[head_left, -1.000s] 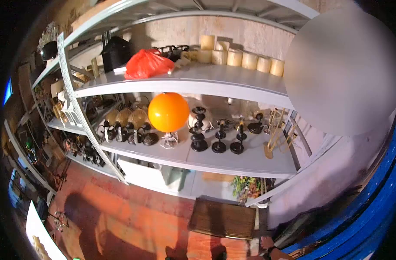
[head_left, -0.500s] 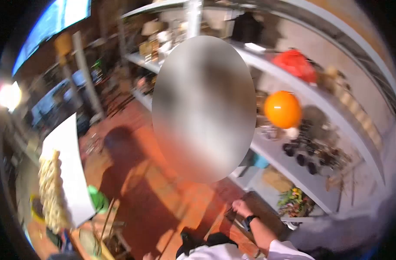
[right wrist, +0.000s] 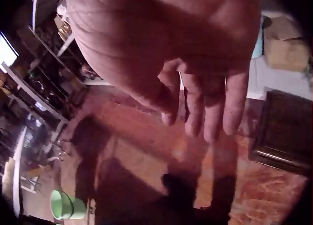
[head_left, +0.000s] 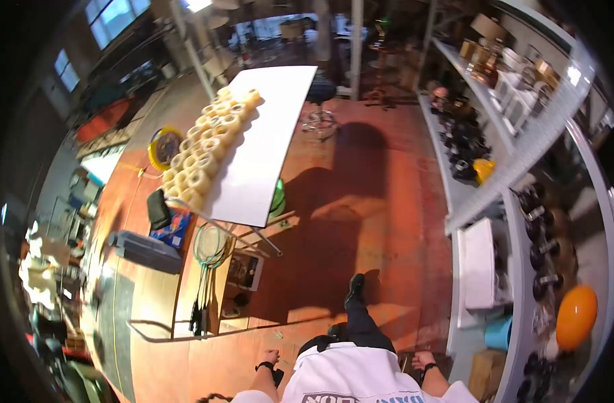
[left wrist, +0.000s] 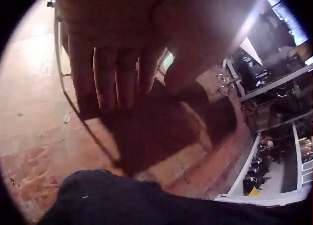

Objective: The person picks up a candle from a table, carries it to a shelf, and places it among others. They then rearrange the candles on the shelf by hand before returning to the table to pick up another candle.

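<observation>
Swung round toward the left since the earlier frame, the head view has the white tabletop [head_left: 280, 134] well inside it, and the orange ball [head_left: 576, 318] has shifted to the near right edge, by the shelving [head_left: 515, 221]. Both hands hang low with nothing held: the left hand [head_left: 271, 356] has its fingers extended, and the right hand [head_left: 424, 359] lets its fingers droop, slightly bent. Nearest the right hand is a dark wooden piece [right wrist: 283, 132], low on its right; the left hand is near a thin metal rail [head_left: 186, 338].

Rows of cream hollow cylinders [head_left: 209, 144] stand along the left side of the tabletop. Farther left, a yellow-rimmed tub [head_left: 152, 151] holds something dark, too small to tell. On the lower right shelf are a white bin [head_left: 478, 265], a light blue container [head_left: 499, 332] and, nearer, a cardboard box [head_left: 487, 375]; their contents cannot be made out.

The right wrist view shows the green bucket [right wrist: 60, 205] upright, whereas the head view gives only part of it beside the tabletop. That wrist view also shows the dark wooden piece's glossy edge, mostly hidden in the head view.
</observation>
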Demonstrator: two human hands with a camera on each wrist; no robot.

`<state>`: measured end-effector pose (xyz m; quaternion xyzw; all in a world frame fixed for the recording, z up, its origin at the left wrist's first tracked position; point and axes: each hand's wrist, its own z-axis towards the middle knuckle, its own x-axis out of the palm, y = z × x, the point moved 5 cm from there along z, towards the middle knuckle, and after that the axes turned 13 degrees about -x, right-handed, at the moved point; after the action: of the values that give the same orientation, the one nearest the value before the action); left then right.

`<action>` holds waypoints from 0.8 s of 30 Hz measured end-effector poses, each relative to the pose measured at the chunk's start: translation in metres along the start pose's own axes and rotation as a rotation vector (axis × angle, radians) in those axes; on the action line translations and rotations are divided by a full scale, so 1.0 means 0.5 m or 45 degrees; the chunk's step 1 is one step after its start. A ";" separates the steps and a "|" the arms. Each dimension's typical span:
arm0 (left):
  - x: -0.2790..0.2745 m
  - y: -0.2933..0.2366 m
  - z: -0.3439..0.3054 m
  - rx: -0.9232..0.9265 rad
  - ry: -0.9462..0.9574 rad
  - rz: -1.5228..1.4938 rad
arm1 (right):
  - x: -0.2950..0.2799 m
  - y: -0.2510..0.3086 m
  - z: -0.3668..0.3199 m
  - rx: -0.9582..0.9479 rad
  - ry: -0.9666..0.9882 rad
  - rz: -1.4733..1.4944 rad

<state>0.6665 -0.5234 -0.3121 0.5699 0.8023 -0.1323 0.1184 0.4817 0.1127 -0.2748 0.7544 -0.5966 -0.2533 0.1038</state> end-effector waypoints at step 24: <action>0.160 -0.279 -0.055 -0.103 -0.314 -0.575 | 0.420 1.295 0.477 -0.833 0.442 -0.616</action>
<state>0.5074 -0.4871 -0.3030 0.3506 0.8933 -0.1917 0.2056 -0.1543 -0.2253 -0.2345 0.8312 -0.2650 -0.3151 0.3735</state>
